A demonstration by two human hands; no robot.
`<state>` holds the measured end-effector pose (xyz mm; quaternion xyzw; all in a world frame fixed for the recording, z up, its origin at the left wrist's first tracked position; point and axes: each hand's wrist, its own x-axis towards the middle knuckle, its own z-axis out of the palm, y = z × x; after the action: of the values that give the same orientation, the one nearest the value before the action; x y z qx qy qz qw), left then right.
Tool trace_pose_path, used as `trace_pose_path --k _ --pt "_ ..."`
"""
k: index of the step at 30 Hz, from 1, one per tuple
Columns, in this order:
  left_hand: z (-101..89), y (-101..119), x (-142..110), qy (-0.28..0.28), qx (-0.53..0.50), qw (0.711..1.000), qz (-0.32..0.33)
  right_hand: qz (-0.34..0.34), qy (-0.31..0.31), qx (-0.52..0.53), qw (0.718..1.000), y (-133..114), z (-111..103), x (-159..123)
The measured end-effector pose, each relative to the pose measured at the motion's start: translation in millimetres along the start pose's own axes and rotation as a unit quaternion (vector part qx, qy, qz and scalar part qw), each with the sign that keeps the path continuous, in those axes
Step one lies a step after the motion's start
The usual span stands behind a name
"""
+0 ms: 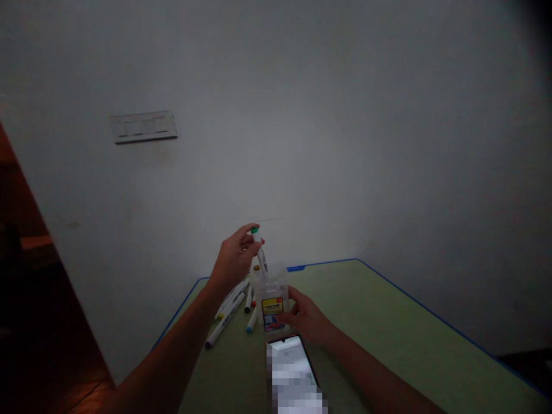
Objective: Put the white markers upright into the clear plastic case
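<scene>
Basically: dim wall point(302, 115), greenish table point(371, 328), cloudy box point(282, 283), one marker point(261, 257).
Wall's plain bar a panel point(144, 127); table looks flat and smooth, blue-edged. Box seems thin, light plastic that'd flex if squeezed, so sides are best, and the right grip point(307, 317) curls round its right side, thumb in front. Marker's tilted a little at the box's mouth, pinched in the left grip point(236, 255) near its green end. Probably light, stiff, slightly slick, not fragile; I'd take it right there, on the upper barrel.
</scene>
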<state>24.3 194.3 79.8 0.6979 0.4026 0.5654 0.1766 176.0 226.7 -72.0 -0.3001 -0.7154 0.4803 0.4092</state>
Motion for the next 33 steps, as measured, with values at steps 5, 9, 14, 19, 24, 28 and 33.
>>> trace_pose_path --k 5,9,14,19,24,28,33 --pt "-0.2 -28.0 -2.5 -0.085 0.177 0.980 -0.039 -0.005 0.007 -0.007 1.000 3.4 0.8 1.0" --pt "-3.7 -33.3 -4.8 -0.134 0.316 0.939 -0.019 -0.015 0.012 0.002 1.000 8.6 1.4 2.4" --pt "-4.3 -28.7 -3.3 -0.152 0.387 0.908 -0.051 -0.012 0.009 -0.002 1.000 6.4 1.7 1.6" --pt "-3.2 -28.3 -2.8 -0.144 0.387 0.909 -0.059 -0.004 0.011 0.007 1.000 3.6 2.2 1.4" --pt "-2.2 -33.0 -2.3 -0.139 0.373 0.916 -0.051 -0.007 0.006 -0.001 1.000 4.2 1.8 2.0" --pt "-9.3 -31.1 -2.7 -0.110 0.326 0.938 -0.042 0.002 0.006 -0.015 1.000 0.0 1.3 0.3" --pt "-43.2 -53.7 -27.4 0.025 0.313 0.945 -0.096 0.001 0.017 -0.036 0.999 -3.2 -0.2 -1.0"
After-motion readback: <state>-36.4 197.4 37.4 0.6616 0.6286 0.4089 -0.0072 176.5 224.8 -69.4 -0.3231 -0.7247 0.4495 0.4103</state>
